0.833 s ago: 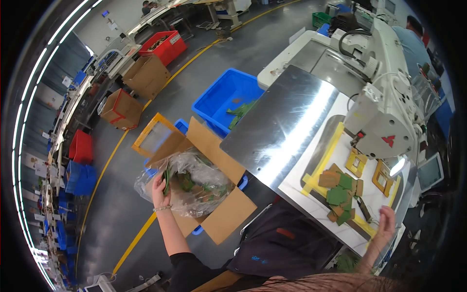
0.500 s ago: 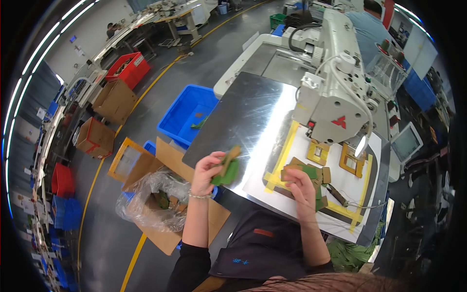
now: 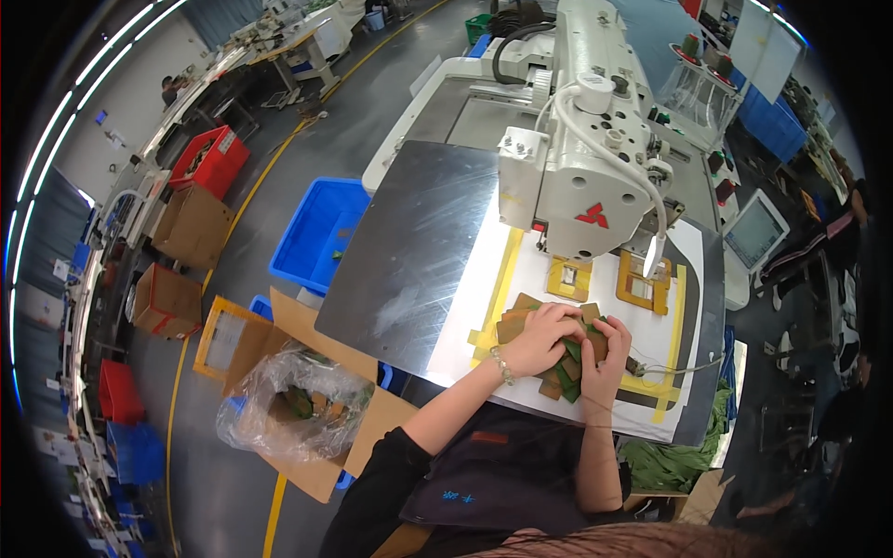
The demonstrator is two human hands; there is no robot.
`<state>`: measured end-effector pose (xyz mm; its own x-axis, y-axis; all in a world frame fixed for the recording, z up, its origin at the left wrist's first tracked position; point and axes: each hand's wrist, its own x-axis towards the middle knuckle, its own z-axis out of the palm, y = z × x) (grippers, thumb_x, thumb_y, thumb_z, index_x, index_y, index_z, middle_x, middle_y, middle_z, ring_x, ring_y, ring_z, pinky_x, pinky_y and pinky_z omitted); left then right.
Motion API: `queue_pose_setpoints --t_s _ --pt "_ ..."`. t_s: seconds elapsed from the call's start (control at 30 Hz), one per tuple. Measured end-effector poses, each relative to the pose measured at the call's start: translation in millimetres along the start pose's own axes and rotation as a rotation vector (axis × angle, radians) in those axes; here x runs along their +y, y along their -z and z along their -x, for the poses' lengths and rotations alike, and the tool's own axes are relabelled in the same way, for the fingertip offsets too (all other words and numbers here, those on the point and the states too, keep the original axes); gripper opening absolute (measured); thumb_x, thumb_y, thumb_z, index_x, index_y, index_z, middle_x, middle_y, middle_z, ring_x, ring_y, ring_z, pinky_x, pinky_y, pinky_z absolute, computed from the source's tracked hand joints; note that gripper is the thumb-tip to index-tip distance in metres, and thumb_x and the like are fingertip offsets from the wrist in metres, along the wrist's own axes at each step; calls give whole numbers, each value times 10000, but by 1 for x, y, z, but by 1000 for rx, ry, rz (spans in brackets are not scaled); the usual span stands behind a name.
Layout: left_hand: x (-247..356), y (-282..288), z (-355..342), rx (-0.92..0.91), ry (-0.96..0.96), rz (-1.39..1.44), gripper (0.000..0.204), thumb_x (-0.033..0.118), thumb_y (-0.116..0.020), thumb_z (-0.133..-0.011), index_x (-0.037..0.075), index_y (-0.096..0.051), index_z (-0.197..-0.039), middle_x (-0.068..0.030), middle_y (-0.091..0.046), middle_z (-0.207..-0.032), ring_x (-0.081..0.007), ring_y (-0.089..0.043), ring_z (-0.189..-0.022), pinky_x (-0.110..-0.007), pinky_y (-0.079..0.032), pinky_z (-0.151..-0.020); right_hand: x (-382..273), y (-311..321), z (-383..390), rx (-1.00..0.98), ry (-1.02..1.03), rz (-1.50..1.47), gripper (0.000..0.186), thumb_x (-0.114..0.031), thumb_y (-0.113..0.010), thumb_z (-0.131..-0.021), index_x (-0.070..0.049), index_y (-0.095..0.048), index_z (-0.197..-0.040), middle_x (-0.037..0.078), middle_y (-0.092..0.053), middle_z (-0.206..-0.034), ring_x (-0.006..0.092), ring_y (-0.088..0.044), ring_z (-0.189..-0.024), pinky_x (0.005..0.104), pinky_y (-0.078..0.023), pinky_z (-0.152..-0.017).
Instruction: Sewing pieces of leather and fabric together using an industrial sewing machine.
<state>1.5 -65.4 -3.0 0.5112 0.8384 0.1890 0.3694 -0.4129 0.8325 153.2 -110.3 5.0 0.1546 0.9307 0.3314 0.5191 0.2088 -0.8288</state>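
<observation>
Green, brown pieces [image 3: 570,366]: long axes mixed | left hand [image 3: 544,340]: curled | right hand [image 3: 603,365]: half-curled | grips unclear

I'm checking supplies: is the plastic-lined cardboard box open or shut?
Open: the cardboard box has its flaps spread, and green and brown pieces show inside the clear plastic liner.

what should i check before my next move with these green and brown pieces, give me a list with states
1. Both hands at the pile: left hand and right hand touching it, ok
2. Green and brown pieces squared into a neat stack: splayed at different angles, not ok
3. Hands clear of sewing machine head: visible gap, ok
4. Larger yellow frame free of pieces: ok
5. Piece count: fingers and overlaps hide some, cannot tell
</observation>
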Motion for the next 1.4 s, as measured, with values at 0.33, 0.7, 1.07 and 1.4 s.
queue_pose_setpoints --t_s 0.33,0.7,1.07,1.4 --pt "12 36 40 420 -149 -137 429 -77 -514 -686 130 -660 -1032 -101 -499 -1293 -276 -456 -1208 -389 -322 -1003 -13 -5 12 -24 57 350 295 -210 -576 -889 -100 -559 -1163 98 -485 -1258 255 -415 -1219 464 -188 -1018" --pt "155 111 100 400 -1008 875 16 110 -583 -860 122 -592 -854 -47 -577 -829 -196 -542 -723 -333 -431 -662 59 167 19 551 160 612 156 -4 -587 -850 -19 -642 -995 136 -588 -1081 294 -564 -977 368 -449 -838" --pt "166 70 42 -57 -1085 1408 177 225 -507 -894 209 -509 -718 42 -471 -722 -97 -451 -607 -301 -340 -555 221 310 217 625 -518 763 147 -19 -560 -812 -6 -602 -952 146 -565 -973 284 -574 -900 366 -461 -783" --pt "221 39 48 215 -1235 3645 190 298 -496 -915 170 -503 -775 37 -442 -696 -102 -428 -599 -331 -337 -552 268 268 176 -375 -223 1298 1059 -78 -753 -624 -218 -168 -1496 169 -196 -1516 370 -265 -1370 530 -282 -1066"
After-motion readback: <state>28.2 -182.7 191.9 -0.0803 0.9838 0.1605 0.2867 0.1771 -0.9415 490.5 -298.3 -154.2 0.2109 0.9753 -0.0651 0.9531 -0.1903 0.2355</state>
